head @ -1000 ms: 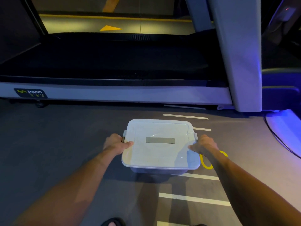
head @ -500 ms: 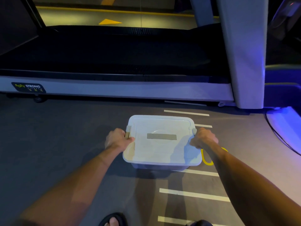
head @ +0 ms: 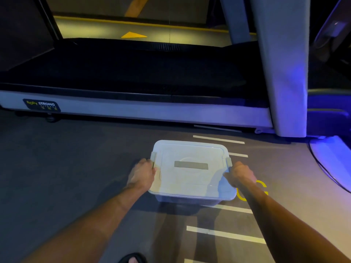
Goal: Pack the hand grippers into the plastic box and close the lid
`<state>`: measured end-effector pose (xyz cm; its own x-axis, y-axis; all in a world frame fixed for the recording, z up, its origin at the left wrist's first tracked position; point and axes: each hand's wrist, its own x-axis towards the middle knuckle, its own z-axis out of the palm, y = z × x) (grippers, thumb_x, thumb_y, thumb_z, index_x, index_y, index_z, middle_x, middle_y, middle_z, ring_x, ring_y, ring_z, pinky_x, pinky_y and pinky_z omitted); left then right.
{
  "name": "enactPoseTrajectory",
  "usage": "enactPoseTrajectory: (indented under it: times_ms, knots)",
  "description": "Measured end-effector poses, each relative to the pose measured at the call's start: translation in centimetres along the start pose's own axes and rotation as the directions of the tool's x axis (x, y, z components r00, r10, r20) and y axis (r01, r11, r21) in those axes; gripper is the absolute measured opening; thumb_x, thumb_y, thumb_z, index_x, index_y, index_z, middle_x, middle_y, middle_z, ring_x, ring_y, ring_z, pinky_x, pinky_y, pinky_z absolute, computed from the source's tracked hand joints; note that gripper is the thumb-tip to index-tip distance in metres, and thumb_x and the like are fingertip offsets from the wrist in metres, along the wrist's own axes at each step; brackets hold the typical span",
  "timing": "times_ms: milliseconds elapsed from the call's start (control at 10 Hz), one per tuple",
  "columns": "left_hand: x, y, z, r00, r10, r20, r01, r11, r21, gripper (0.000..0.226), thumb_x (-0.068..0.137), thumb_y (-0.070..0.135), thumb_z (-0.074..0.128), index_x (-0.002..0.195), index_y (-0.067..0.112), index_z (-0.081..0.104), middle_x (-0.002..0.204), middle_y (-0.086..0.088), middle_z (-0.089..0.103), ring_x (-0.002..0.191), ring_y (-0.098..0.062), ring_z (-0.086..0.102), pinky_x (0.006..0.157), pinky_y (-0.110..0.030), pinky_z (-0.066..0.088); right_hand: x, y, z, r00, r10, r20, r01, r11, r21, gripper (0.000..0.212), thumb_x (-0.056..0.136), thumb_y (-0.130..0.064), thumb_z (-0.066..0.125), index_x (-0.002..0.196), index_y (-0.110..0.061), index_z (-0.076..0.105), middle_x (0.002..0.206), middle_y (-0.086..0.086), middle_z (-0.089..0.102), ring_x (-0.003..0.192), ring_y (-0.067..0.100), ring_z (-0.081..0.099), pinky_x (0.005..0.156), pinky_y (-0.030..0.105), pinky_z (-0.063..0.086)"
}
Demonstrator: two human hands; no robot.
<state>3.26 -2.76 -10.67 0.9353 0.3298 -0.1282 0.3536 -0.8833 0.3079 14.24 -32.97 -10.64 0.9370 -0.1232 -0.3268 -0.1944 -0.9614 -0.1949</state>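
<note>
Plastic box (head: 191,179) lid on, unmoved; left hand (head: 141,173) and right hand (head: 241,173) fingers still grasping side latches.

- Two bare forearms are seen reaching in from the lower edge of the view; no sleeves, watches or bands are seen on them.
- The left hand (head: 141,173) and the right hand (head: 241,174) are ungloved, and no rings can be made out.
- A dark, open-toed sandal (head: 133,258) is worn on a foot at the bottom edge, with the toes exposed.
</note>
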Motion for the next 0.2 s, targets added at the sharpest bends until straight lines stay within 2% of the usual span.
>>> enactPoseTrajectory:
  times_ms: [100,200]
  knots:
    - [-1.3,-1.2,-1.8,0.987,0.096,0.131,-0.097,0.995,-0.005,0.016,0.097,0.026,0.056,0.094,0.011,0.060,0.102,-0.006,0.064,0.094,-0.026,0.063,0.081,-0.037,0.052,-0.9,1.1,-0.1,0.997,-0.074,0.038,0.075,0.997,-0.032,0.037,0.091,-0.036,0.061,0.118,-0.011,0.059,0.115,0.010,0.066,0.104,0.030,0.063,0.077,0.031,0.048]
    - [-1.6,-1.3,-5.1,0.975,0.168,0.146,-0.138,0.970,-0.198,0.017,0.094,0.025,0.062,0.084,0.016,0.073,0.088,0.004,0.073,0.084,-0.018,0.068,0.079,-0.035,0.054,-1.5,0.0,-2.9,0.971,-0.222,0.085,0.220,0.975,0.036,0.025,0.091,-0.037,0.061,0.096,-0.012,0.066,0.097,0.011,0.067,0.097,0.029,0.067,0.072,0.029,0.047]
